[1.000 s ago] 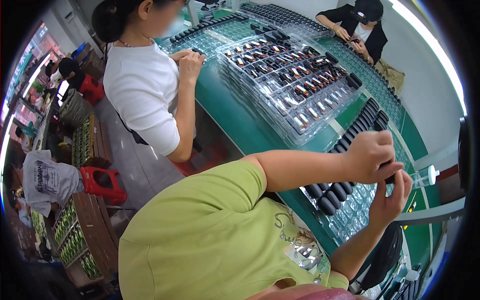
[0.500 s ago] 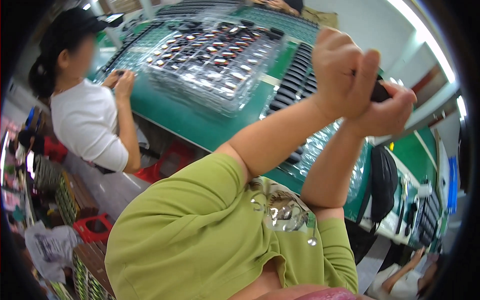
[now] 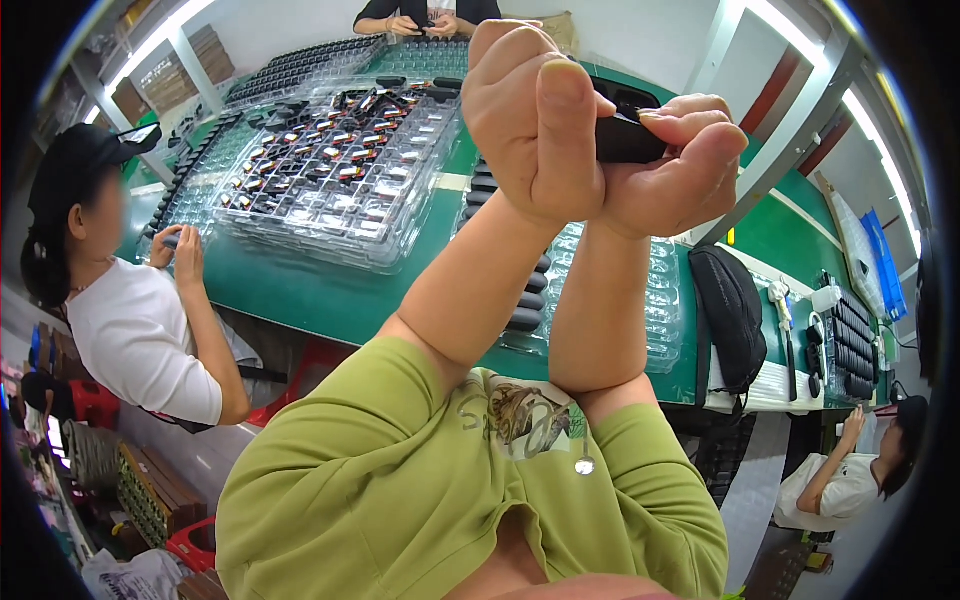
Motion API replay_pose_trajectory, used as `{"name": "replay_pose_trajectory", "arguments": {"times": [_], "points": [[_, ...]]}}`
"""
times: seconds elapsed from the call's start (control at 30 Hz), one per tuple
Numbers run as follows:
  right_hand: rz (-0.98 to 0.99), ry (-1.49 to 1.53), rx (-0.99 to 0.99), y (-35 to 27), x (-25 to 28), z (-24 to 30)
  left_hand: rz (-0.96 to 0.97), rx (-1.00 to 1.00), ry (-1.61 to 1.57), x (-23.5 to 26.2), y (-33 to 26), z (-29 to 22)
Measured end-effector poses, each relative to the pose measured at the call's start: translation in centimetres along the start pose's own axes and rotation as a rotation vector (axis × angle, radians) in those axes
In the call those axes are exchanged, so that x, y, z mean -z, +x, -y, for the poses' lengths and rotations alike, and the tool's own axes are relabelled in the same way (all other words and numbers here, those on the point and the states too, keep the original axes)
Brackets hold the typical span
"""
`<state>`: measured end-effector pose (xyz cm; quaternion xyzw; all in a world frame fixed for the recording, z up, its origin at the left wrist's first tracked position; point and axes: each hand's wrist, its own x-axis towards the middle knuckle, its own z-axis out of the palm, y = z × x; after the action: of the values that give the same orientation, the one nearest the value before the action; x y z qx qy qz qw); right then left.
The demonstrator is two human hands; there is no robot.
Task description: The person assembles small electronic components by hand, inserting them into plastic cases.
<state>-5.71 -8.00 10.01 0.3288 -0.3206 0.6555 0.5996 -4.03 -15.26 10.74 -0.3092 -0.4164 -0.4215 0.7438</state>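
Note:
Raised in front of me, both my hands are closed around a small black plastic part, smooth on its near side. Behind its top edge a black surface with recesses shows; I cannot tell whether it belongs to the same piece. My left hand has curled fingers and its thumb pointing up, and it covers the part's left end. The fingers and thumb of my right hand grip the right end. Below my wrists lies a clear plastic tray, with black rounded pieces in rows at its left.
On the green table, stacked clear trays hold black parts with small coloured bits. A co-worker in white handles a dark piece at left; another person works across the table. A black bag stands at right, near a metal post.
My view has turned rightward and levelled, so the table appears further left and lower. My hands stay together on the black part, now nearer the middle of the picture.

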Motion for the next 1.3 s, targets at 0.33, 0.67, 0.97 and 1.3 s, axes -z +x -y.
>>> {"name": "replay_pose_trajectory", "arguments": {"times": [0.33,0.67,0.97,1.3], "points": [[0.026,-0.143,0.033,-0.7,1.3,-1.6,0.156,-0.038,0.217,1.5,-2.1,0.2],[0.351,-0.053,-0.653,-5.6,7.0,-1.0,0.306,1.206,-0.27,8.7,-6.9,-2.7],[1.082,-0.219,-0.141,-7.3,12.2,-1.2,0.543,1.239,-0.09,13.4,-11.6,-2.2],[0.966,-0.226,-0.813,-11.0,14.0,-0.3,0.527,1.41,-0.193,14.9,-13.6,-2.2]]}}
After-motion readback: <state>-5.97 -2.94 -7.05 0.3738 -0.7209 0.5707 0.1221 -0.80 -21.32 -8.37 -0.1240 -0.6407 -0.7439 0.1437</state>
